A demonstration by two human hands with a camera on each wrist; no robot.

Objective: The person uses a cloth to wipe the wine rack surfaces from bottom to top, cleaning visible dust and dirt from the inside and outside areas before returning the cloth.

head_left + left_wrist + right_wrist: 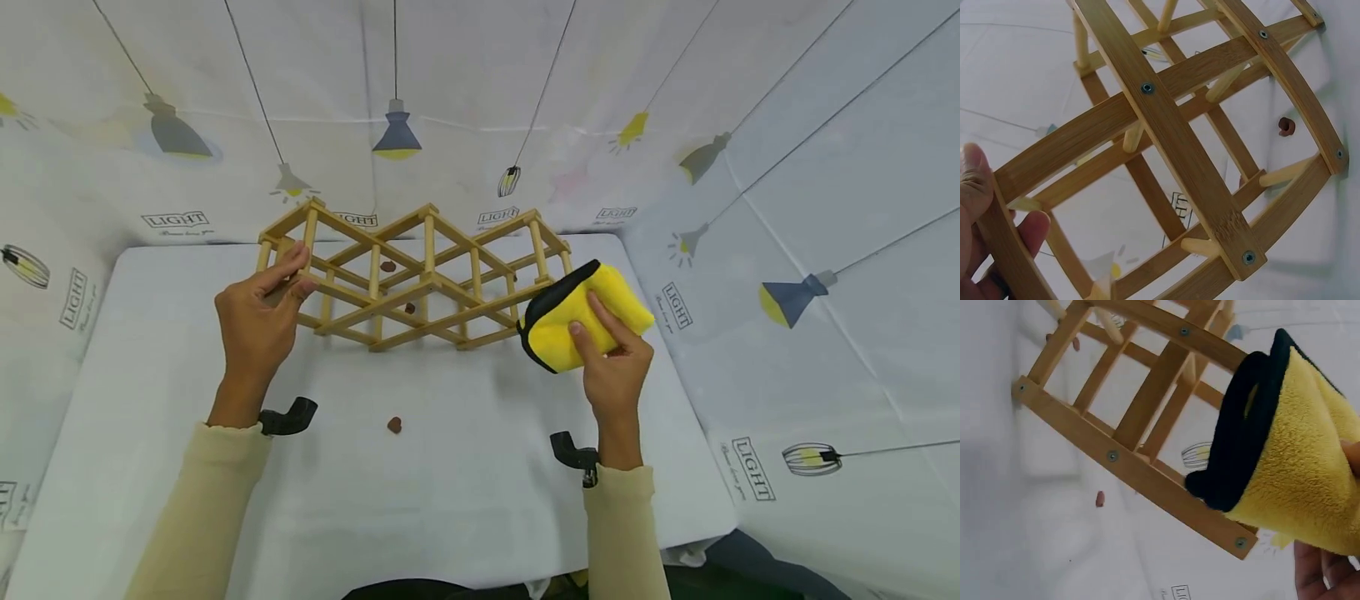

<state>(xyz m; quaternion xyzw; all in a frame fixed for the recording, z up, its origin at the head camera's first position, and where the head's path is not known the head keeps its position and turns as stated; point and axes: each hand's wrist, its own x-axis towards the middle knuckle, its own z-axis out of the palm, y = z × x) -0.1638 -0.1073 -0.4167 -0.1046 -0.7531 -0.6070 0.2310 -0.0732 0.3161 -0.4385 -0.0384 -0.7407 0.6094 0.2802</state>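
A collapsible wooden lattice rack (429, 242), made of crossed slats and round dowels, stretches across the far part of the table. My left hand (258, 312) grips its left end, and in the left wrist view the thumb and a finger pinch a slat (1007, 240). My right hand (617, 367) holds a folded yellow cloth (558, 329) with a black border. The cloth overlaps the rack's right end. In the right wrist view, its dark edge covers part of the end slats, and metal rivets dot the long slat (1085, 434).
A small brown piece (394, 425) lies on the white tabletop (450, 492) in front of the rack. Other brown bits (387, 267) show through the lattice. Behind the table hangs a white sheet (465, 67) printed with lamps. Each wrist wears a black camera mount (288, 416).
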